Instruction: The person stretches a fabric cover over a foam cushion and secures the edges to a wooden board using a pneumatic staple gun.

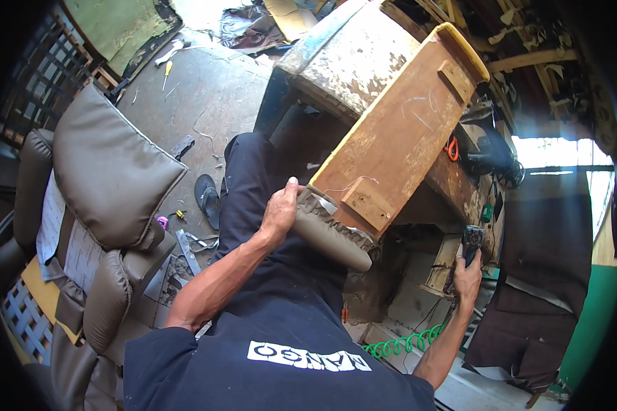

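My left hand [280, 216] grips the upper left corner of a grey-brown padded cover [329, 240] with gathered edges, wrapped on the near end of a long wooden board [397, 144]. The board has yellow foam edging and two small wooden blocks [365, 205], and slants up and away to the right. My right hand [467, 277], right of the board and apart from it, is closed round a dark metal tool [472, 238], apparently a staple gun. A green coiled hose [401, 342] runs below that arm. My dark-trousered leg is under the board's near end.
A worn workbench [336, 68] stands behind the board, with orange scissors [452, 147] and a black machine [500, 164]. Grey padded pieces [110, 171] are stacked at left. The floor [171, 116] holds a sandal [208, 198], a screwdriver and scraps. Dark fabric [541, 260] hangs at right.
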A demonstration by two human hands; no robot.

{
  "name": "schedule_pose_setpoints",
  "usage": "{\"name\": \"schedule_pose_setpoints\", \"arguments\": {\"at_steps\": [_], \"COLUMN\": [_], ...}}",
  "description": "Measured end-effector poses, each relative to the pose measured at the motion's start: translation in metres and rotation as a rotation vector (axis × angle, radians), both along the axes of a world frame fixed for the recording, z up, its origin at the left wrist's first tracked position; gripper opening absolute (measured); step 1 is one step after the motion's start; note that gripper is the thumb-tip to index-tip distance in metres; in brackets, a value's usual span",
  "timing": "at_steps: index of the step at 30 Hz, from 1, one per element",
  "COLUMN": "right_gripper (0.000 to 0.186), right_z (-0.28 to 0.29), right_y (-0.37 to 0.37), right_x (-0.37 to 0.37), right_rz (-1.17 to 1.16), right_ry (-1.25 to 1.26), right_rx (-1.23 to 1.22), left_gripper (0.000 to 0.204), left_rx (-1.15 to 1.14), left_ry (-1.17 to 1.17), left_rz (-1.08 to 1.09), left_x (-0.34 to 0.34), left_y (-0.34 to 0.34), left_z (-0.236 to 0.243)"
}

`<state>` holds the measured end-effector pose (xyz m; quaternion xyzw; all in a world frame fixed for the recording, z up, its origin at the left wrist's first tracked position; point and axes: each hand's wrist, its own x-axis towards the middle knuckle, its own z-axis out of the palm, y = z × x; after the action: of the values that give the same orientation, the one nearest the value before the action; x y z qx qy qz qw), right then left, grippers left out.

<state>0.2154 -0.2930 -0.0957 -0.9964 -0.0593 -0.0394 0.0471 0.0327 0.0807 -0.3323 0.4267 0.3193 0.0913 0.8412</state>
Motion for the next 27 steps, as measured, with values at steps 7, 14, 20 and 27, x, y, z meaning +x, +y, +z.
{"name": "schedule_pose_setpoints", "arguments": {"at_steps": [7, 14, 20, 27], "right_gripper": [0.070, 0.064, 0.053, 0.041], "right_z": [-0.087, -0.146, -0.154, -0.141], "right_y": [-0.181, -0.196, -0.223, -0.125], "right_x": [0.090, 0.096, 0.111, 0.085], "right_rz": [-0.175, -0.207, -0.265, -0.087], "right_ry": [-0.054, -0.053, -0.128, -0.615], "right_rx": [-0.128, -0.208, -0.286, 0.019], "left_gripper": [0.059, 0.038, 0.044, 0.087], "left_rx": [-0.072, 1.085, 1.605, 1.935], "left_ry": [-0.034, 0.173, -0.239, -0.112], "left_rz": [-0.031, 0.060, -0.430, -1.086], "left_x": [-0.010, -0.013, 0.001, -0.001], "left_y": [0.009, 0.004, -0.053, -0.093], "left_z": [0.029, 0.094, 0.133, 0.116]}}
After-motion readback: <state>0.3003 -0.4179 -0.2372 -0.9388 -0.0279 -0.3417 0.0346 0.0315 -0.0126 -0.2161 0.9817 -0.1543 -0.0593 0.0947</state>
